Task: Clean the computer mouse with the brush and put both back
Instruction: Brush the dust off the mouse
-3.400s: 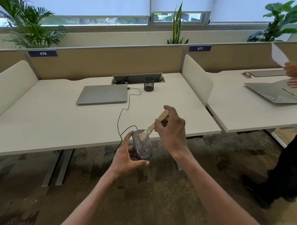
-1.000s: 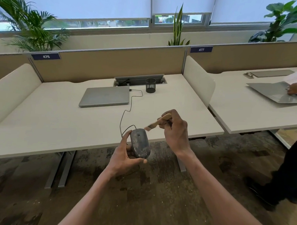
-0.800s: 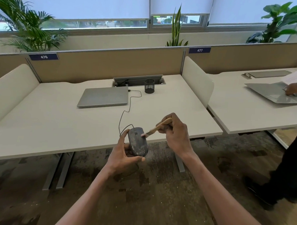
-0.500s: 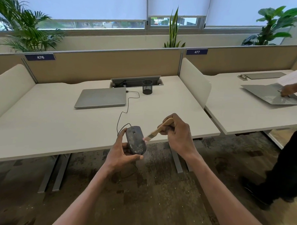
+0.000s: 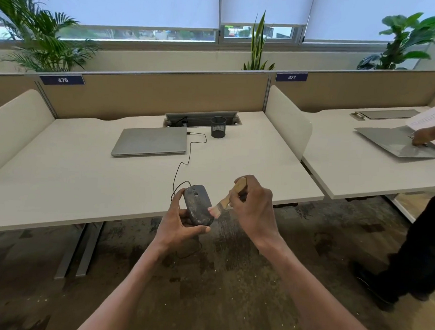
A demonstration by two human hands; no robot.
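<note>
**Brushing a tethered mouse off the desk edge: hazards and legible markings**

The left hand (image 5: pixel 177 224) grips a dark grey, dust-speckled corded computer mouse (image 5: pixel 198 205), thumb under its rear end and fingers along its far side, holding it in the air just past the near edge of the white desk (image 5: pixel 61 178). The right hand (image 5: pixel 253 207) pinches the pale wooden handle of a small flat brush (image 5: pixel 226 201), whose light bristles touch the mouse's right flank.

Likely hazards: the thin black cable (image 5: pixel 187 153) runs beyond the hands to the closed silver laptop (image 5: pixel 150 142) and also loops below the left hand; a tug could drag the laptop or snag. The grip is light, so a firm stroke could knock the mouse out of the hand. Loosened dust probably falls on the dark patterned floor (image 5: pixel 206 289).

Legible writing: the blue partition tag beyond the left hand (image 5: pixel 62 80) reads "476"; the one beyond the right hand (image 5: pixel 291 77) reads "477". No brand is readable on mouse or laptop.
</note>
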